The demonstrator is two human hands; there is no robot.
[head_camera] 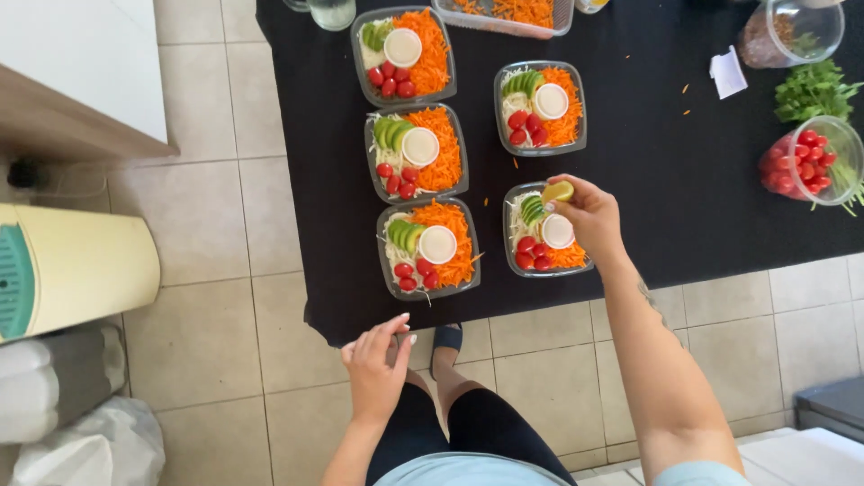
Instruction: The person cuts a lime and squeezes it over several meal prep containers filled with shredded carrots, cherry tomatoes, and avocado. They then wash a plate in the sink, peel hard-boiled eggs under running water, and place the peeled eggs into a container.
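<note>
The right hand [587, 214] is pinching a lime wedge [558, 191], its long axis running left-right, over the near-right salad tray [515, 196]. The left hand [376, 364] is hanging below the black surface [666, 162], fingers [396, 322] loosely curled, gripping nothing.

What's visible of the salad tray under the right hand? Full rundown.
The salad tray is a grey rectangular container with rounded corners, apparently plastic, lidless, flat on the black tablecloth near its front edge. It holds avocado slices, shredded carrot, cherry tomatoes, pale shreds and a lidded white sauce cup. The right hand holds a lime piece over it.
</note>
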